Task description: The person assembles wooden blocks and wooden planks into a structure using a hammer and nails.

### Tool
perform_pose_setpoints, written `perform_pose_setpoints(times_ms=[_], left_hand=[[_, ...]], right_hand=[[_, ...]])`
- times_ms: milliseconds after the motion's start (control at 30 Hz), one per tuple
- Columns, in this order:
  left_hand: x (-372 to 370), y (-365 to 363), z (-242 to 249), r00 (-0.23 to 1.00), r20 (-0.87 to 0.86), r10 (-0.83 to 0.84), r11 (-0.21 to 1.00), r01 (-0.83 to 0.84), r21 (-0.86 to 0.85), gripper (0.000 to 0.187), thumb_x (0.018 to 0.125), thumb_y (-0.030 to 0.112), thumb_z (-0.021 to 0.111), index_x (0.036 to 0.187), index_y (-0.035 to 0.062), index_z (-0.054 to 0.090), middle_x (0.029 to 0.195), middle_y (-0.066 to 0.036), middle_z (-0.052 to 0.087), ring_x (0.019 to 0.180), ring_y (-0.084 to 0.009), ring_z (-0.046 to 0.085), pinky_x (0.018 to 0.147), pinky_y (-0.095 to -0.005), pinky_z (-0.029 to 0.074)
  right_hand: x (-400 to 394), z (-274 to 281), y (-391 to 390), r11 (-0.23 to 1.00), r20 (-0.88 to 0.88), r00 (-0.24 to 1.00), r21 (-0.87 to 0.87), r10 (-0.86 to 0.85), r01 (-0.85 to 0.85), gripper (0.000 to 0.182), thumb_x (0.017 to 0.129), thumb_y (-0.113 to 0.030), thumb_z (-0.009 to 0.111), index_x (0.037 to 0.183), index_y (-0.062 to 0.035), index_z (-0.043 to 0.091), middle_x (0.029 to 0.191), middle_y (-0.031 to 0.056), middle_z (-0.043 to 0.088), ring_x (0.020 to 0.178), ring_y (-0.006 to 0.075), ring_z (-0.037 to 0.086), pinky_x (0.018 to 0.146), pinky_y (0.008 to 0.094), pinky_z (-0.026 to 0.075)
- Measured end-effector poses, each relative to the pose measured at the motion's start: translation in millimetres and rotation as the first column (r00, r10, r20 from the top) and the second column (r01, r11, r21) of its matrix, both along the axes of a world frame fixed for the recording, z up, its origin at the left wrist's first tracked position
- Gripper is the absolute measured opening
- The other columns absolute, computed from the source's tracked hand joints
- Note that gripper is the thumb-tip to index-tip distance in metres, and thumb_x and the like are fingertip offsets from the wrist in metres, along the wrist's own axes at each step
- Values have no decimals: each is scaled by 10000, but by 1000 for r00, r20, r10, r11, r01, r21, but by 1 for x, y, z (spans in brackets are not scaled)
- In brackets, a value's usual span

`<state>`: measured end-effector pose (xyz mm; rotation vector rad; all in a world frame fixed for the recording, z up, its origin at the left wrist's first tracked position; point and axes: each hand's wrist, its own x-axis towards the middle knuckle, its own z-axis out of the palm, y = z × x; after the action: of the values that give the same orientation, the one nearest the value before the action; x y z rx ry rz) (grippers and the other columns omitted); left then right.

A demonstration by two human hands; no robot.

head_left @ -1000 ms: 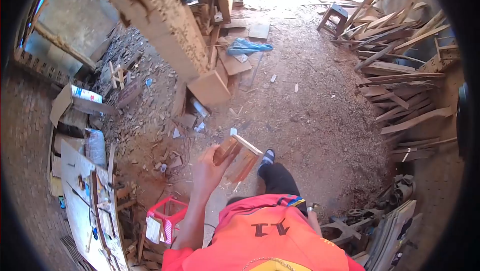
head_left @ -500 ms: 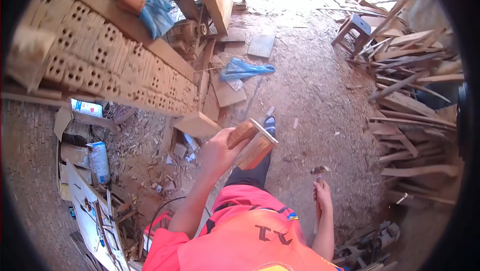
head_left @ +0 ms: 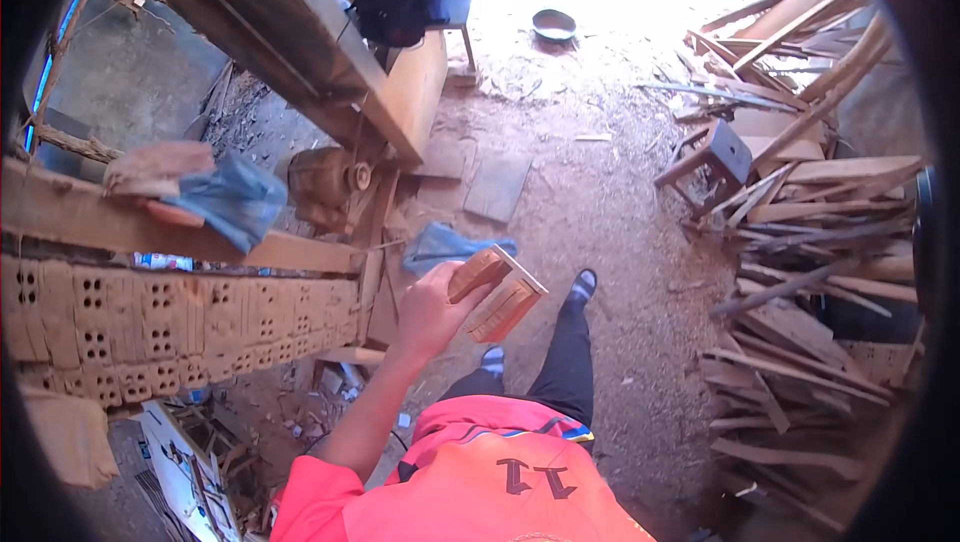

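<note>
My left hand (head_left: 432,314) is closed round one side of a small wooden piece (head_left: 500,304), held out in front of my body. This piece has two thick brown sides and a thin pale edge along the top. Its exact kind does not show. My right hand is out of view, and so is the hammer it held earlier.
A low perforated-brick wall (head_left: 230,317) with a wooden beam stands at left, a blue bag (head_left: 240,197) on it. Scrap wood (head_left: 800,292) is piled at right beside a small stool (head_left: 712,164). A motor (head_left: 325,187), floor boards (head_left: 500,187) and a round basin (head_left: 553,27) lie ahead.
My view has shifted forward, and a second foot now shows. The left hand keeps the wooden piece. My right hand, with the hammer, has gone out of view.
</note>
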<state>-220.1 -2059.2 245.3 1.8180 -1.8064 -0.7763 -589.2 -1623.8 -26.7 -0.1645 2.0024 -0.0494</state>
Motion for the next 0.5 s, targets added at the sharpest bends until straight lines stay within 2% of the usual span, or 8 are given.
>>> perform_pose_setpoints(times_ms=[233,333,400,467,500], left_hand=[[-106,-199,-26,974,129,189,982,-186,-34,447,879,390,808,1137,47,685,1031,-179,740,976,-382,722,810,-456,568],[-131,-270,-30,962,118,247,969,-246,-18,434,880,404,804,1122,63,688,1019,-177,736,955,-381,724,794,-467,563],[-147,-310,-22,952,77,295,955,-295,-14,437,881,410,803,1124,65,689,1008,-176,737,940,-383,725,784,-469,559],[-155,-355,-22,942,92,323,947,-321,-34,438,888,395,797,1140,54,684,1006,-185,738,933,-395,722,780,-477,565],[-156,-377,-24,937,102,333,943,-331,-38,439,891,388,794,1148,49,682,1005,-189,739,930,-402,720,778,-481,568]], right_hand=[[-151,-52,-282,989,-42,993,-90,113,-116,162,900,-186,652,908,-27,626,665,46,585,506,164,566,437,348,444],[-222,-58,-424,981,-31,998,-180,63,-68,167,899,-186,655,906,-23,624,663,46,583,504,164,564,436,348,445],[-271,-62,-514,958,39,999,-287,9,3,195,912,-201,668,967,-24,606,663,33,568,492,167,551,431,345,445],[-306,-63,-608,908,12,1000,-420,23,-16,237,942,-276,685,1013,-92,554,655,38,523,500,182,547,443,369,470],[-313,-51,-657,892,50,999,-450,-19,39,211,952,-247,669,1033,-100,540,650,22,510,479,163,526,427,346,454]])
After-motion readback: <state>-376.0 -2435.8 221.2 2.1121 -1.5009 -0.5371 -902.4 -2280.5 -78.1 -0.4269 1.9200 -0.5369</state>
